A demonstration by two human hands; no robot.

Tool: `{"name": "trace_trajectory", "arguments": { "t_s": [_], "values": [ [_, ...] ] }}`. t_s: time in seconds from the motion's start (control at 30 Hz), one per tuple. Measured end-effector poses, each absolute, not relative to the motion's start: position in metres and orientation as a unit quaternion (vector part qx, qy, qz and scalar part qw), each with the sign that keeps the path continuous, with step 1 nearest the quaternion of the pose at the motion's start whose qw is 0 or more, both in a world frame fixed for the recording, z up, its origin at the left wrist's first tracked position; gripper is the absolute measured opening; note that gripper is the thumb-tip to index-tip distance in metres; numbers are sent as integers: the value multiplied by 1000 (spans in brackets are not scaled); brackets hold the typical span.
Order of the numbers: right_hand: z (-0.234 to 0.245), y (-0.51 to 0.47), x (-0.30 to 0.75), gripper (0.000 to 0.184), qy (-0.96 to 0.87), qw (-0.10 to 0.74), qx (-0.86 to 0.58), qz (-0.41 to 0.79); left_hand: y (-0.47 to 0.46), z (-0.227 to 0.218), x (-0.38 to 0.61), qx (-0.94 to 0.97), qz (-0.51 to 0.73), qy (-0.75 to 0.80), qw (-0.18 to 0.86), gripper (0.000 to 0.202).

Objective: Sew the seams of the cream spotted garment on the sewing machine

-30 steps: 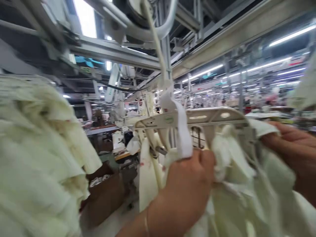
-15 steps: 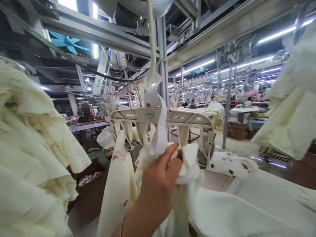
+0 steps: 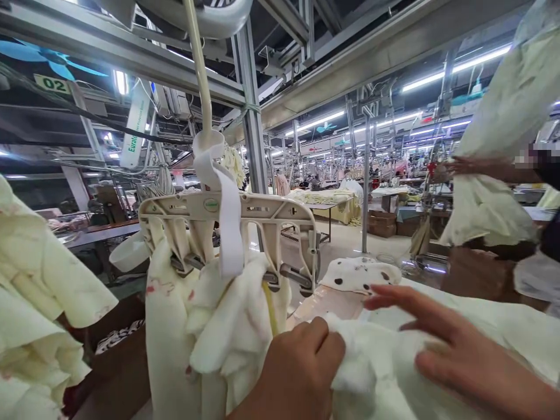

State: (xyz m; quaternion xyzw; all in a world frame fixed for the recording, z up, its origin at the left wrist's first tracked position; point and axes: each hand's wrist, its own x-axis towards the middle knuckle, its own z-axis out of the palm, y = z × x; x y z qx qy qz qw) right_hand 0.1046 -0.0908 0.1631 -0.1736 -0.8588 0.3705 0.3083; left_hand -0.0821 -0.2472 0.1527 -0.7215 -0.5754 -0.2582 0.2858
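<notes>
A cream plastic clip hanger (image 3: pixel 245 213) hangs from an overhead rail by a white strap (image 3: pixel 223 198). Pale yellow cloth pieces (image 3: pixel 219 326) are clamped in its clips. My left hand (image 3: pixel 293 373) is closed on a bunch of pale yellow cloth (image 3: pixel 363 361) just below and right of the hanger. My right hand (image 3: pixel 455 350) lies with fingers stretched out flat on the same cloth where it spreads over the table.
More pale cloth bundles hang at the left (image 3: pixel 39 303) and upper right (image 3: pixel 499 146). A spotted cloth piece (image 3: pixel 359 274) lies on the table. Another person's arm (image 3: pixel 490 169) reaches in at the right. A steel column (image 3: pixel 251 116) stands behind the hanger.
My left hand has come down from the hanger's clips to the cloth below. My right hand has come back into view, flat on the cloth. The view has shifted right.
</notes>
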Motion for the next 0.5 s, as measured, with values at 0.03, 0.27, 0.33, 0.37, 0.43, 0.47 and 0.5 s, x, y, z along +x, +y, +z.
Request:
{"name": "trace_trajectory", "arguments": {
  "t_s": [0.03,0.27,0.33,0.37,0.43,0.47,0.5],
  "values": [
    [163,-100,92,85,-866,255,-147,404,-248,153,-81,-720,-273,-564,299,20],
    [183,-137,40,12,-888,216,-15,407,-271,158,-104,-708,-317,-571,268,21],
    [182,-135,39,13,-897,273,19,348,-275,158,-112,-696,-316,-625,160,18],
    [179,-132,39,15,-902,294,37,314,-276,158,-114,-691,-320,-640,100,23],
    [168,-126,39,15,-905,341,66,247,-275,155,-117,-681,-360,-638,9,40],
    [161,-123,38,16,-901,369,76,216,-274,153,-117,-674,-396,-624,-15,44],
    [154,-120,38,17,-894,398,84,187,-273,151,-117,-668,-438,-601,-30,43]
  ]
}}
